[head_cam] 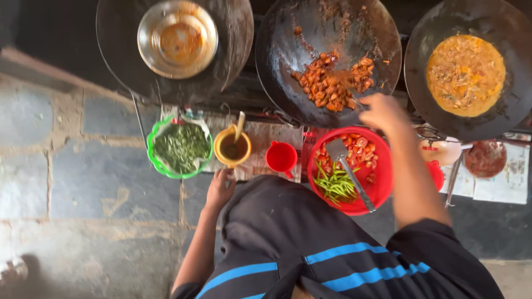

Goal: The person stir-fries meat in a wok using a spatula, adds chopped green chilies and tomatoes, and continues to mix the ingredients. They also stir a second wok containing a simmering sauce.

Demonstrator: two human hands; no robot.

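Closest to the camera is the person's dark top with blue stripes (332,254), filling the bottom of the view. The left hand (219,189) reaches down to the counter edge just below the yellow cup (232,147), fingers loosely spread and flat against the surface, not wrapped around anything as far as it shows. That cup has a dark sauce in it and a spoon handle sticking out.

The right hand (382,112) is out over the near rim of the middle wok (327,55), fingers curled shut on some utensil handle, but it's motion-blurred, so what the tool is can't be told. Inside that wok sits a pile of reddish-brown saucy chunks (330,83), just past the hand.

Right below the right arm is a red bowl (382,182) with chopped tomato, green chillies and a metal spatula (348,169) lying across it. Between the red bowl and the yellow cup stands a small red mug (281,158). Left of the cup there's a green basket (152,152) of chopped greens. The left wok (119,50) holds an emptied steel bowl (177,39) smeared with sauce, and the right wok (426,72) has an orange-yellow omelette-like round in it.
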